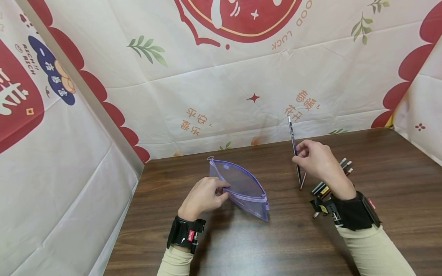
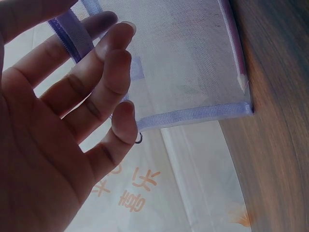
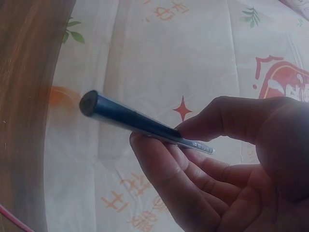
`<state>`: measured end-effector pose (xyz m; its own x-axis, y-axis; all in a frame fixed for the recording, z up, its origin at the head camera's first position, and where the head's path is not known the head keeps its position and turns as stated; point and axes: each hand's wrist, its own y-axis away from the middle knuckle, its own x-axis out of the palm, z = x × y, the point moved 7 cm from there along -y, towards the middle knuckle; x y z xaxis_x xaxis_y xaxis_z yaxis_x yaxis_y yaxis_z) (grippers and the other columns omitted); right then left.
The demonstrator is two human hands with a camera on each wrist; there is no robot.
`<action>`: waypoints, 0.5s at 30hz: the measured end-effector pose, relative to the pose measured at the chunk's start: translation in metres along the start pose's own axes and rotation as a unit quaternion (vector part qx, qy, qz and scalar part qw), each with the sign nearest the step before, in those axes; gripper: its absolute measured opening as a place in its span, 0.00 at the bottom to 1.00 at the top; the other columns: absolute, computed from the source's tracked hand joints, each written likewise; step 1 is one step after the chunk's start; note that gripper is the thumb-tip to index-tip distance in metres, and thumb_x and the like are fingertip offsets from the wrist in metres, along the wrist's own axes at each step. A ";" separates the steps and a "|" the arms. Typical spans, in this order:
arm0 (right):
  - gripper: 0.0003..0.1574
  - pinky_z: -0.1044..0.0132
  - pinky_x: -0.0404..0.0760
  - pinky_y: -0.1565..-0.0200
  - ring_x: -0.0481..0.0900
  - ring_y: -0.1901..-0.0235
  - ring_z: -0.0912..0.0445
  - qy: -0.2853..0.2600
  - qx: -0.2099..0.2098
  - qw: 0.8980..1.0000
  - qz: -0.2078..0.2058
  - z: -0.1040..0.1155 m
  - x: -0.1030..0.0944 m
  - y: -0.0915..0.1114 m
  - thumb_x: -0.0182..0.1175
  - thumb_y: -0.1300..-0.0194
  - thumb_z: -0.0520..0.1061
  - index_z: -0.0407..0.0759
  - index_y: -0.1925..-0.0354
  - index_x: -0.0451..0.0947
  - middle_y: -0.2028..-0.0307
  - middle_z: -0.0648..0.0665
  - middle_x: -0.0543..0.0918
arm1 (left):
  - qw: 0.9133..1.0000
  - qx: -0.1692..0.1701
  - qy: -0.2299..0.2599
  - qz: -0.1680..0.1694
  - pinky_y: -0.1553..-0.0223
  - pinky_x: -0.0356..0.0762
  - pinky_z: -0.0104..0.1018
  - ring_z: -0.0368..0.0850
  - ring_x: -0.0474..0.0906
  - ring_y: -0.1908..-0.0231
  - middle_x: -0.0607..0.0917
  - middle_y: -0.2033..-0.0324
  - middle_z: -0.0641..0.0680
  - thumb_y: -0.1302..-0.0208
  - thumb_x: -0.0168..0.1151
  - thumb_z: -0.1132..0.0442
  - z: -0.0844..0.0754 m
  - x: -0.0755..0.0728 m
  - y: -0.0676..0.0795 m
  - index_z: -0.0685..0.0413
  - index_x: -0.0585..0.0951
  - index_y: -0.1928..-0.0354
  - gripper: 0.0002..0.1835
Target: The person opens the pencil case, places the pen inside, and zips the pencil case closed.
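Note:
A purple mesh zipper pouch point(image 1: 246, 180) stands on the table with its mouth spread apart. My left hand point(image 1: 206, 194) holds the pouch's near rim, the zipper edge point(image 2: 72, 31) lying between the fingers. Through the mesh, a pencil point(image 2: 236, 53) with a pale sharpened tip shows along the pouch's side. To the right, my right hand point(image 1: 319, 161) pinches a dark pencil point(image 1: 292, 136) between thumb and fingers. It stands nearly upright, slightly tilted. In the right wrist view, the flat dark end of this pencil point(image 3: 111, 111) points toward the camera.
Several pencils point(image 1: 346, 165) lie partly hidden under my right wrist, with a yellow-marked dark item point(image 1: 324, 191) among them. Another pencil point(image 1: 303, 182) lies by the held one's lower end. A printed cloth point(image 1: 235, 80) hangs behind the brown wooden table point(image 1: 290, 241).

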<state>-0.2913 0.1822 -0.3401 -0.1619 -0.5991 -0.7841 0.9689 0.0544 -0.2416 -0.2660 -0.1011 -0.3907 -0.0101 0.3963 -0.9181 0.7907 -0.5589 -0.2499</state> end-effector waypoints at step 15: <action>0.14 0.56 0.71 0.68 0.77 0.72 0.48 0.006 -0.012 1.000 -0.011 0.008 -0.003 0.002 0.59 0.45 0.42 0.32 0.62 0.76 0.72 0.38 0.83 | 1.000 0.000 0.002 0.002 0.72 0.74 0.29 0.36 0.77 0.72 0.83 0.74 0.42 0.46 0.59 0.58 0.001 0.000 0.000 0.50 0.87 0.59 0.14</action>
<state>-0.2870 0.1782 -0.3338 -0.1851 -0.5900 -0.7859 0.9603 0.0612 -0.2722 -0.2663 -0.1014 -0.3913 -0.0039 0.3969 -0.9179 0.7912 -0.5601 -0.2455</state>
